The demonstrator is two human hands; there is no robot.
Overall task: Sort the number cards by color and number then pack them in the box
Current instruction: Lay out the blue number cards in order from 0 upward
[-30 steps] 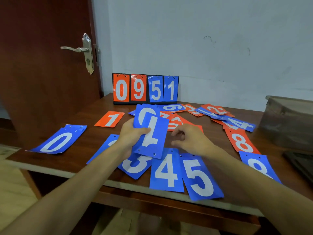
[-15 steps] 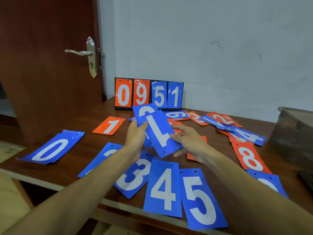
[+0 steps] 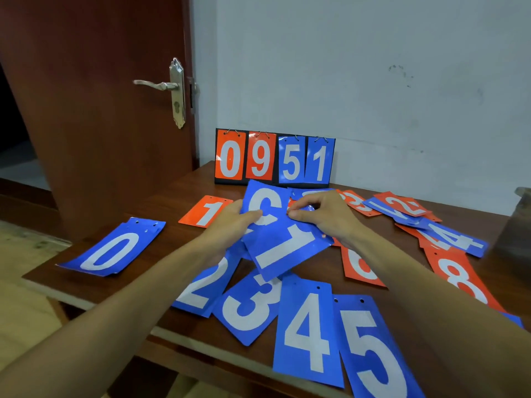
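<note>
My left hand [image 3: 230, 225] holds a small fan of blue number cards above the table: a blue 1 card [image 3: 290, 249] tilted in front and a blue card with a curved digit [image 3: 265, 198] behind it. My right hand [image 3: 324, 218] pinches the far edge of these held cards. Blue cards lie in a row along the near edge: 0 [image 3: 110, 251], 2 [image 3: 205, 285], 3 [image 3: 248, 307], 4 [image 3: 309, 331], 5 [image 3: 373, 354]. Loose orange and blue cards [image 3: 402, 209] lie mixed at the right. An orange 1 card [image 3: 205, 211] lies at the left.
A flip scoreboard [image 3: 274, 158] reading 0 9 5 1 stands at the back against the wall. A translucent box [image 3: 517, 225] sits at the right edge. A wooden door [image 3: 100, 110] stands to the left. The wooden table [image 3: 178, 191] ends close to me.
The camera has moved closer and to the right. My right hand has shifted from the blue 1 card's lower edge up to the far edge of the held cards, and the blue 1 card has tilted further.
</note>
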